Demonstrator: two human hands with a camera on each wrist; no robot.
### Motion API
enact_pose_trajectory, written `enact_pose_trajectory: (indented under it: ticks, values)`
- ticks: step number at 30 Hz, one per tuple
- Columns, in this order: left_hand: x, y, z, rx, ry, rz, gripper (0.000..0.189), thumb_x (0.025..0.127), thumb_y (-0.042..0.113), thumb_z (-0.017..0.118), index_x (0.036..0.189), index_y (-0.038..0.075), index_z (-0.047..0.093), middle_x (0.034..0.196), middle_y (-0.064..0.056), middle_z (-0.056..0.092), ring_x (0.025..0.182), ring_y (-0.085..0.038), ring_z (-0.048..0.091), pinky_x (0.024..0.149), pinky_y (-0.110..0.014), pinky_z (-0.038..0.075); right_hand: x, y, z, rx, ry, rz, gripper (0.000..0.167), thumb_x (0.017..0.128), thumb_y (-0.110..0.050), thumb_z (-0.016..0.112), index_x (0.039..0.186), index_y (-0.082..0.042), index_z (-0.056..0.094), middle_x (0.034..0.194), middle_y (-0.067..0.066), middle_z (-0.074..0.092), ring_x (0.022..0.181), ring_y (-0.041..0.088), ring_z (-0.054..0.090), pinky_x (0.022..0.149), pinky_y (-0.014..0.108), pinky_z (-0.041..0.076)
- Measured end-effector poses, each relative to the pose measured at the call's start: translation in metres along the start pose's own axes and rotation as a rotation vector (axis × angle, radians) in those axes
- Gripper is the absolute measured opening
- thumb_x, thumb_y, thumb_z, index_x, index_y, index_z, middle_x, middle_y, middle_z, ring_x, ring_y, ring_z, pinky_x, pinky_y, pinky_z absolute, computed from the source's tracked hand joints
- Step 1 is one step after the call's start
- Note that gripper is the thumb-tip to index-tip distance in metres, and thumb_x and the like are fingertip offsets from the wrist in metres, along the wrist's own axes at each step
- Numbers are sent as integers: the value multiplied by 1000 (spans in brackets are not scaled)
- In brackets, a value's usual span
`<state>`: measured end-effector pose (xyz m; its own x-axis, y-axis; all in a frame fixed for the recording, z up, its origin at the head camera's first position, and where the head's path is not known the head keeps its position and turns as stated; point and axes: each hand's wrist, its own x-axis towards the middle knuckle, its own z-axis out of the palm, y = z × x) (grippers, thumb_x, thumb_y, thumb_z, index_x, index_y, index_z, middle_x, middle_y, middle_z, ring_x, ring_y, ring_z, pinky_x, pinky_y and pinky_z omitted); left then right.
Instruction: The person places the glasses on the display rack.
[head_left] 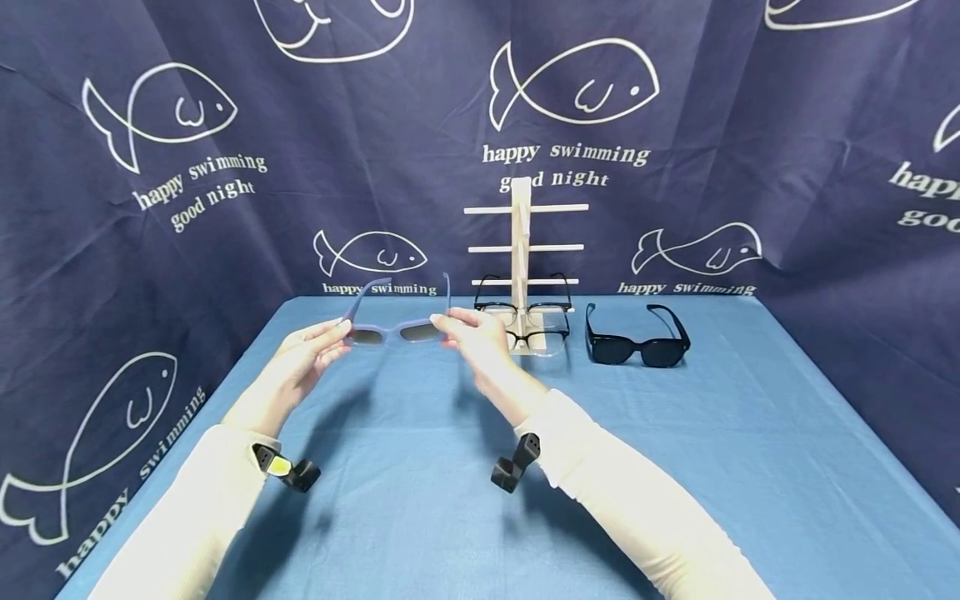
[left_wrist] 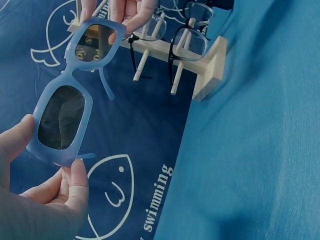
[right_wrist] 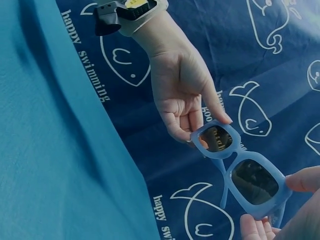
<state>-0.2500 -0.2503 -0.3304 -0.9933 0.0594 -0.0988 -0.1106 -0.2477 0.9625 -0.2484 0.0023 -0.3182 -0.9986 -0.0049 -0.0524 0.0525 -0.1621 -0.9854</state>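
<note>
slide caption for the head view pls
Left hand and right hand hold blue sunglasses; a wooden rack and black sunglasses stand to the right.

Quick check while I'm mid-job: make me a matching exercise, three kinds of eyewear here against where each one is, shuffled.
1. blue sunglasses
2. black sunglasses
3. clear-lensed glasses

A. on the wooden stand
B. held by the left hand and right hand
C. on the blue cloth, right of the stand in the head view

Pairs: 1-B, 2-C, 3-A

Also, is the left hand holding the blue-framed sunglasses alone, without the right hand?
No, the left hand and the right hand each grip one end of the blue-framed sunglasses.
</note>
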Motion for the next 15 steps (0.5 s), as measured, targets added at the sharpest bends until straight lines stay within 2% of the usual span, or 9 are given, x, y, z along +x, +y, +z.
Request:
enact_pose_trajectory:
  ticks: [8,15]
  values:
    - [-1,6,10,-13,-7,6,9,95,8,61,92,15,66,89,6,70,84,-4,66,84,-16,56,-1,-7,-7,56,-33,-27,45,85,-7,71,126,9,58,119,25,65,74,15,68,84,31,60]
    - [-4,13,18,-57,-39,25,15,94,3,60,91,13,70,88,4,72,81,-6,67,82,-17,57,-3,-11,-12,110,-77,-41,47,87,-3,69,130,10,54,119,26,64,74,10,67,97,44,54]
